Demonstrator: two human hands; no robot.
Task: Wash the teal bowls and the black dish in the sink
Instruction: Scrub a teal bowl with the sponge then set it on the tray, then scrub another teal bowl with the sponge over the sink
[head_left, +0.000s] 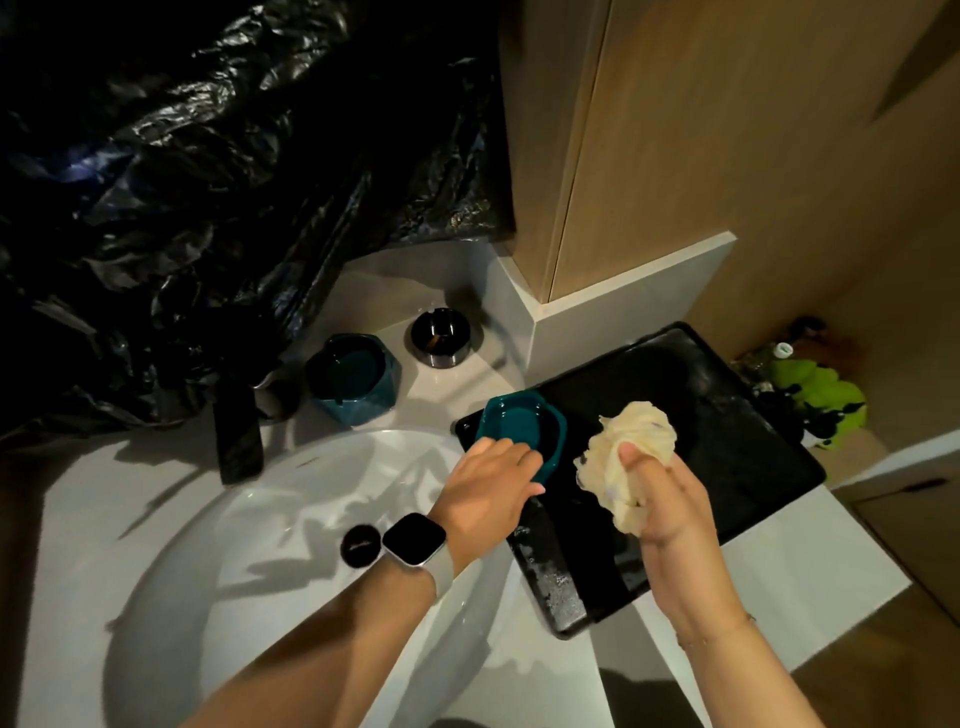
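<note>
The left hand's fingers curl over the near rim of a teal bowl, gripping it; the bowl sits tilted at the left corner of a wet black tray, right beside the sink. The left hand reaches across from the basin, a watch with a pale strap on its wrist. The right hand's fingers close around a cream mesh scrubber, holding it above the tray, near the bowl but apart from it; the right hand rises from the lower right. A second teal bowl stands on the white worktop behind the sink, and a black dish with a metal base stands just beyond it, near the wall corner. A round black drain plug lies in the basin. Crumpled black plastic sheeting covers the area behind.
</note>
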